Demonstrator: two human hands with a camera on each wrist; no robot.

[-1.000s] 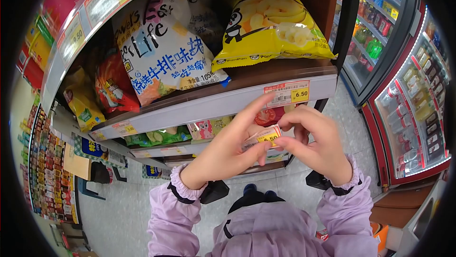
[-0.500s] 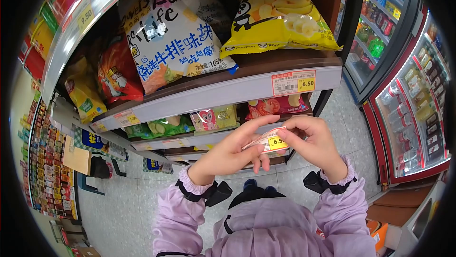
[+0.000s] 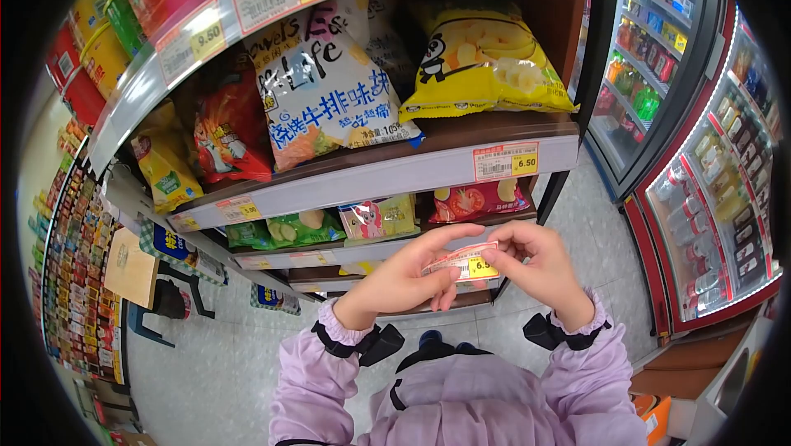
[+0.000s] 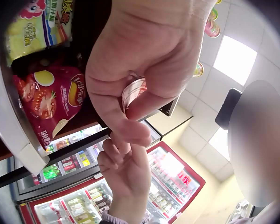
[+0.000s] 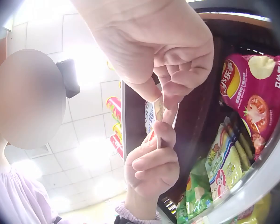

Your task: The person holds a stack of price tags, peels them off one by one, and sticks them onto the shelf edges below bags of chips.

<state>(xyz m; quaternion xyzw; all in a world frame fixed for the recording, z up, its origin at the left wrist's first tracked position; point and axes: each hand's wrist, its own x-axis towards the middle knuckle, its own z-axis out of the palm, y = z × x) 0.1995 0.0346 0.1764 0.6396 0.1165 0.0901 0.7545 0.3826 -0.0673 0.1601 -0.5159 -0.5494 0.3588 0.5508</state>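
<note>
In the head view, a small stack of paper price tags (image 3: 474, 266) is held between both hands, the front one printed in red and yellow with "6.5" showing. My left hand (image 3: 401, 279) grips the stack's left end, thumb across the front. At the right end, my right hand (image 3: 540, 269) pinches the tags between thumb and fingers, the thumb covering part of the price. The left wrist view shows the tags (image 4: 134, 92) inside the curl of the left hand. Seen from the right wrist, fingertips of both hands meet at the tags' edges (image 5: 157, 109).
Ahead stands a snack shelf with a 6.50 label (image 3: 506, 162) on its front strip. A yellow chip bag (image 3: 492, 59) and a white snack bag (image 3: 325, 100) sit on it; a red tomato chip bag (image 3: 478, 200) lies below. Drink coolers (image 3: 700, 224) line the right, a wooden stool (image 3: 132, 265) the left.
Both hands have dropped slightly away from the shelf strip. The tags have turned from a tilt to nearly level, with the right thumb on the front. The head view has shifted, showing more upper shelf.
</note>
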